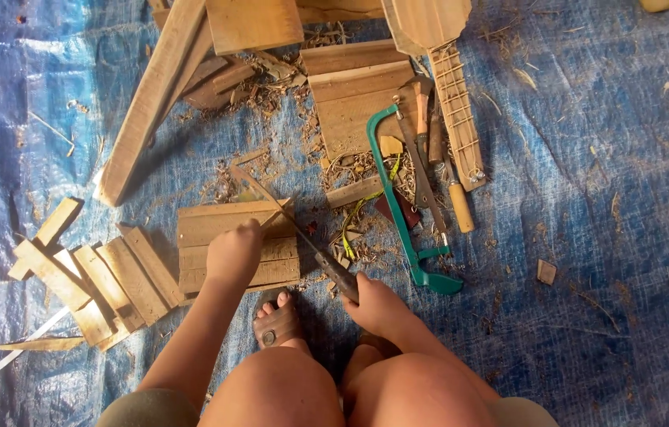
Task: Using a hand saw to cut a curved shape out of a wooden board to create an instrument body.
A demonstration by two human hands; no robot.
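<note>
The left hand (233,255) presses down on a stack of short wooden boards (224,241) lying on the blue tarp (603,198), its grip closed over a small piece at the top edge. The right hand (378,304) is clamped on the handle of a long knife (287,221), whose blade lies slanted across the boards; a green hacksaw (402,213) lies just beside it

No packages, labels, signs or screens anywhere on the blue tarp (603,198)
</note>
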